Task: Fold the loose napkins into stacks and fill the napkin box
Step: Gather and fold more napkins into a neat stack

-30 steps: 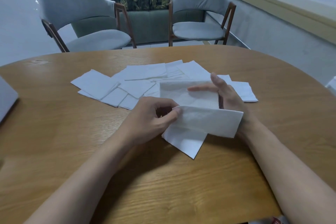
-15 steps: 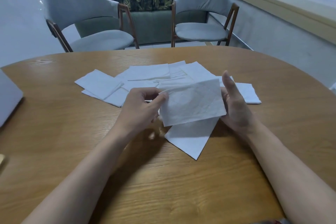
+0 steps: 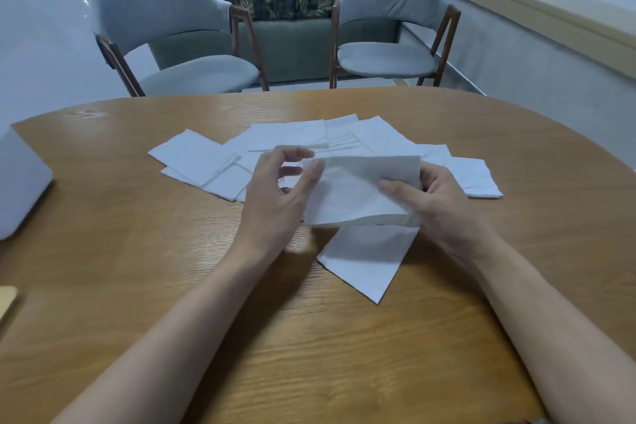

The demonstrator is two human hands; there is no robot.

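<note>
My right hand (image 3: 444,203) is clamping the folded napkin (image 3: 351,196) at its right edge, thumb lying across the front and fingers tucked behind, so the fold isn't springing open while I'm lining it up. My left hand (image 3: 275,203) is sitting at the opposite edge with the thumb on the paper and the fingers curled behind. Honestly can't tell if it's properly pinching or just steadying the corner.

Both wrists are hovering above the bench (image 3: 309,354), forearms angling in toward each other. The napkin is hanging in the air between the hands, crease side down I think. Right below the hands a flat napkin (image 3: 364,262) is lying skewed on the wood, probably my landing spot for the stack.

Just beyond my fingers the loose napkins (image 3: 292,138) are fanning out in an overlapping mess, waiting to be folded. Way off past my left hand, at the bench edge, a white box (image 3: 20,182) is poking into view. Maybe it's the napkin box, can't say.
</note>
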